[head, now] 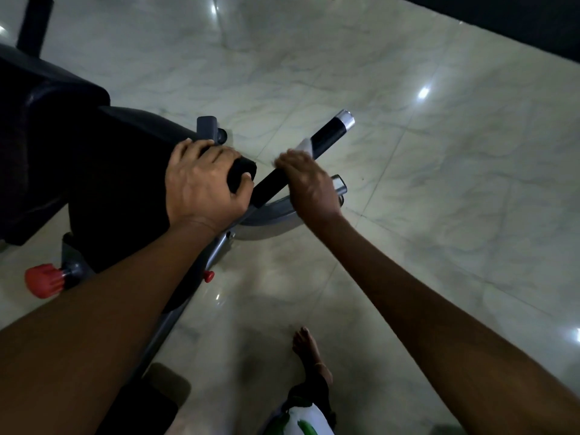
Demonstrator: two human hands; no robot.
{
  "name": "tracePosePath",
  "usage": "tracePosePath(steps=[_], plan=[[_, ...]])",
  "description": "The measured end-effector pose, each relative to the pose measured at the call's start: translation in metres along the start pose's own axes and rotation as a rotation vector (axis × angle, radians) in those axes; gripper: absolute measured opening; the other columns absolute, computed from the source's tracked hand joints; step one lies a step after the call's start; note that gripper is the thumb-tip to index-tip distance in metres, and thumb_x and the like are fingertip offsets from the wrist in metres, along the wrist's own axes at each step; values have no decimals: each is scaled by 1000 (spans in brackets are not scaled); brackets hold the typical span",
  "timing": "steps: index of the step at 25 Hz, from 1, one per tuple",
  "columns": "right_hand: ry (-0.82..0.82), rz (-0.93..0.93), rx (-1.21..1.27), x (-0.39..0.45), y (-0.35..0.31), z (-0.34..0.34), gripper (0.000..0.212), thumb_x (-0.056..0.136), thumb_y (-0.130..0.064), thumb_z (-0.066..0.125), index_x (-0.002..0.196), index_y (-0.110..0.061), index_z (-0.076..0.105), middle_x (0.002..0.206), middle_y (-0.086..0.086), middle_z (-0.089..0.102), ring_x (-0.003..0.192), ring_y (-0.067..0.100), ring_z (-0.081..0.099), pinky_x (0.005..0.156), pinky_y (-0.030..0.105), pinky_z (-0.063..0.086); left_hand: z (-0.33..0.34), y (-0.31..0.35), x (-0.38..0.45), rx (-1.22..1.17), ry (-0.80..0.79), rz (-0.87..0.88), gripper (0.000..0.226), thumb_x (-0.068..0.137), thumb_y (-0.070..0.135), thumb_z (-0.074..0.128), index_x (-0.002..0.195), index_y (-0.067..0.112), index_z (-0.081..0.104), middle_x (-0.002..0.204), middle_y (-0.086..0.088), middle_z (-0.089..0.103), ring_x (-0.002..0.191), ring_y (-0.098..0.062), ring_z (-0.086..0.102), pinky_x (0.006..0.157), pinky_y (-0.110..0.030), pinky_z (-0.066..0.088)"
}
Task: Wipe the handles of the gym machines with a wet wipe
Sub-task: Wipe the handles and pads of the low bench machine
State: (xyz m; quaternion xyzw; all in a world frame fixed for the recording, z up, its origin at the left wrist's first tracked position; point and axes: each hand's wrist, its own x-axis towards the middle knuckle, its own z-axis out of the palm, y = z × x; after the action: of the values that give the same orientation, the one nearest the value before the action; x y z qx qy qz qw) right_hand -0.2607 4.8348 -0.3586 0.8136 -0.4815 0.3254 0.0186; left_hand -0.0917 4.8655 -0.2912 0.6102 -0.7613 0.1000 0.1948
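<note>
A black handle (329,133) with a silver end cap juts up and right from a gym machine in the middle of the view. My right hand (309,183) wraps round this handle with a white wet wipe (306,146) bunched between the fingers and the bar; only a strip of the wipe shows above my knuckles. My left hand (204,183) grips the black padded end (243,171) of the machine just left of the handle, thumb curled round its edge.
The machine's black pad (78,171) fills the left side, with a grey frame (270,221) below and a red knob (44,279) at lower left. Glossy marble floor (439,183) spreads to the right. My bare foot (309,350) stands below the hands.
</note>
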Motion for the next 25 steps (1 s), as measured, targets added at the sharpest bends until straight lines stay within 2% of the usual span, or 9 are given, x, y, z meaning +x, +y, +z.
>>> tracePosePath(steps=[2,4,7,9,12,14,19,23,25], plan=[[-98,-204,17,-5,-1,-7,38,77,3,40,100,1,70,103,18,70,97,32,67,87,44,51,-1,1,0,2,-10,-6,46,81,39,42,100,8,69,100,-11,71,105,-31,58,103,-44,33],[-40,-260,-75,9,22,-22,33,75,4,46,94,-4,72,97,11,72,89,29,69,78,38,55,-1,1,1,9,-23,-13,46,81,40,41,100,9,68,101,-11,70,106,-30,58,104,-43,32],[133,36,-150,23,38,-28,27,71,7,57,87,-8,73,92,8,73,86,26,70,68,31,56,0,1,0,6,-23,-12,45,82,40,41,100,9,68,101,-11,70,106,-31,58,104,-43,32],[104,112,-109,13,13,-10,29,68,10,62,91,-5,72,95,12,72,90,27,69,72,35,57,1,0,0,-2,-4,-8,43,83,38,41,100,10,68,101,-11,71,105,-31,58,104,-43,32],[-83,-116,4,-16,-25,3,37,74,8,47,102,0,69,104,18,69,98,30,67,88,40,51,1,-1,-1,-18,4,-12,43,83,37,39,101,10,69,103,-10,70,105,-31,58,104,-43,32],[-139,-236,-28,-12,-10,-7,44,76,3,37,107,-2,68,109,15,68,102,28,65,96,40,44,1,-1,0,-16,11,-7,43,82,35,40,101,9,69,103,-10,70,104,-31,58,104,-43,32],[13,0,-90,-7,-14,-4,43,75,7,37,104,2,68,108,19,68,104,34,64,94,48,45,3,-2,0,-15,-7,-10,43,81,36,40,102,10,68,103,-10,70,106,-31,57,105,-43,31],[-160,-263,-7,-33,-42,5,43,78,-4,36,109,2,66,112,21,65,106,35,62,94,48,44,1,-1,0,-14,-15,-18,46,82,37,38,104,11,68,106,-9,70,108,-30,56,107,-42,29],[-123,-323,-56,-22,-16,-6,43,79,-2,35,109,1,66,112,18,66,106,33,63,96,46,43,0,-1,0,-17,-15,-18,46,81,37,38,103,11,68,106,-10,70,107,-31,57,106,-42,30]])
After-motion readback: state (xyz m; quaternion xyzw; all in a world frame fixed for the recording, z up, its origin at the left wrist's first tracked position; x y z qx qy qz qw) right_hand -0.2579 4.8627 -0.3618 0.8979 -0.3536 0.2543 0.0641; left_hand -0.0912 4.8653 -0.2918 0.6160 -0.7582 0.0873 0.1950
